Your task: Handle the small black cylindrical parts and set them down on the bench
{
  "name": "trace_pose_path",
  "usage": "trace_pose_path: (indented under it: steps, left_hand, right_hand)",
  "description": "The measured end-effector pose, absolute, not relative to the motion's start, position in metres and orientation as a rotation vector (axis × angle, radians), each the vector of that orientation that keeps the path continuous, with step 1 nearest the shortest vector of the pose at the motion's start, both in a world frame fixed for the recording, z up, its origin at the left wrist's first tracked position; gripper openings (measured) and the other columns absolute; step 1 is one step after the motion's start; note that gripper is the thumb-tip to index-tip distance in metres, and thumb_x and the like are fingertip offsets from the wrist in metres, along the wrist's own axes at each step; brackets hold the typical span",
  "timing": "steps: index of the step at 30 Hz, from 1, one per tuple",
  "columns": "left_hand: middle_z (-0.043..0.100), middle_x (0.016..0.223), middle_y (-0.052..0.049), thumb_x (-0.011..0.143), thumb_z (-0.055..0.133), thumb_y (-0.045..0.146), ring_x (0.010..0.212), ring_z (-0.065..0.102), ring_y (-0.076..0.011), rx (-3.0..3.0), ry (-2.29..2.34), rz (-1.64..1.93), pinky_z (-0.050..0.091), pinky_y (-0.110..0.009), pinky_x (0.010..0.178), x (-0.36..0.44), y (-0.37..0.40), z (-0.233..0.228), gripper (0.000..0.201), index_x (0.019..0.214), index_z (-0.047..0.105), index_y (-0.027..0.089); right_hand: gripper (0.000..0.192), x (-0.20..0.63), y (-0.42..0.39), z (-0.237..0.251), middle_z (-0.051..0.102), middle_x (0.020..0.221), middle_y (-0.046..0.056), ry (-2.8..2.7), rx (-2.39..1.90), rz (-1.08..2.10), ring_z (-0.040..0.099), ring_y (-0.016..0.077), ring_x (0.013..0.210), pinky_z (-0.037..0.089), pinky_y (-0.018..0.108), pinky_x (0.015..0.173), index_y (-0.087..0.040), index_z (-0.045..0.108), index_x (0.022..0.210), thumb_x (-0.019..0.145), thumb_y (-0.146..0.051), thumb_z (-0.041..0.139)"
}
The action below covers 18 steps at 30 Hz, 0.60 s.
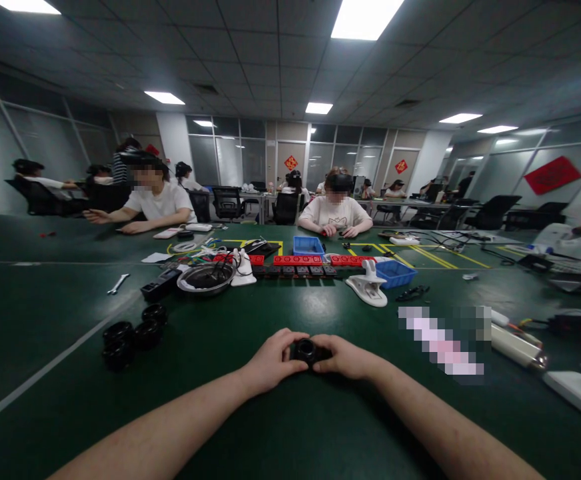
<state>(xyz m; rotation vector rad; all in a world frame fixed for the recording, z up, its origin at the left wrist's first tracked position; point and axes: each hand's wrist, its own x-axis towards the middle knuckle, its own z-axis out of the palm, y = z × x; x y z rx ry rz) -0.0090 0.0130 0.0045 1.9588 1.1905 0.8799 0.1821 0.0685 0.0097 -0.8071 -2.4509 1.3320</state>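
Head view shows left hand and right hand pinching a small black ring-shaped plastic part between them; level, even fingertip pressure seems wise.

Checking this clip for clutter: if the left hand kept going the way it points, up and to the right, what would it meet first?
The left hand already touches the small black ring part; just past it is the right hand, gripping the same part.

Both hands around, seemingly, black ring
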Motion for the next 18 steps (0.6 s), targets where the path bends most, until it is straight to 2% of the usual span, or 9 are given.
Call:
trace_pose_path:
  steps: [6, 10, 13, 18]
  left_hand:
    - [0.043, 0.081, 0.003, 0.065, 0.063, 0.018, 0.055, 0.041, -0.0076, 1.946, 1.259, 0.888, 0.034, -0.018, 0.05, -0.004, 0.01, 0.005, 0.038, 0.102, 0.053, 0.021]
    - [0.045, 0.08, 0.002, 0.062, 0.066, 0.023, 0.053, 0.04, -0.0083, 1.917, 1.366, 0.925, 0.032, -0.019, 0.047, 0.0, 0.007, 0.003, 0.037, 0.097, 0.055, 0.019]
    - [0.048, 0.082, 0.0, 0.061, 0.067, 0.025, 0.056, 0.043, -0.0108, 1.888, 1.503, 0.976, 0.034, -0.021, 0.05, 0.002, 0.006, -0.001, 0.037, 0.094, 0.054, 0.017]
    - [0.051, 0.086, -0.002, 0.062, 0.067, 0.029, 0.074, 0.05, -0.0182, 1.906, 1.606, 1.053, 0.039, -0.027, 0.063, 0.004, 0.007, -0.006, 0.032, 0.088, 0.053, 0.017]
  right_hand:
    - [0.026, 0.179, 0.068, 0.004, 0.053, 0.072, -0.003, -2.43, -0.896, 1.186, 0.049, 0.0121, 0.066, 0.037, 0.022, 0.058, -0.015, 0.056, 0.084, 0.061, -0.02, 0.066]
    - [0.032, 0.173, 0.063, -0.001, 0.048, 0.067, -0.004, -2.384, -0.999, 1.044, 0.045, 0.0119, 0.063, 0.032, 0.021, 0.053, -0.015, 0.051, 0.075, 0.054, -0.027, 0.071]
    - [0.037, 0.165, 0.055, -0.002, 0.048, 0.067, -0.002, -2.397, -1.143, 0.793, 0.043, 0.0129, 0.061, 0.029, 0.022, 0.051, -0.016, 0.048, 0.072, 0.052, -0.037, 0.071]
    - [0.031, 0.151, 0.037, 0.001, 0.055, 0.076, 0.005, -2.43, -1.384, 0.307, 0.049, 0.0192, 0.07, 0.031, 0.027, 0.058, -0.016, 0.05, 0.073, 0.062, -0.043, 0.061]
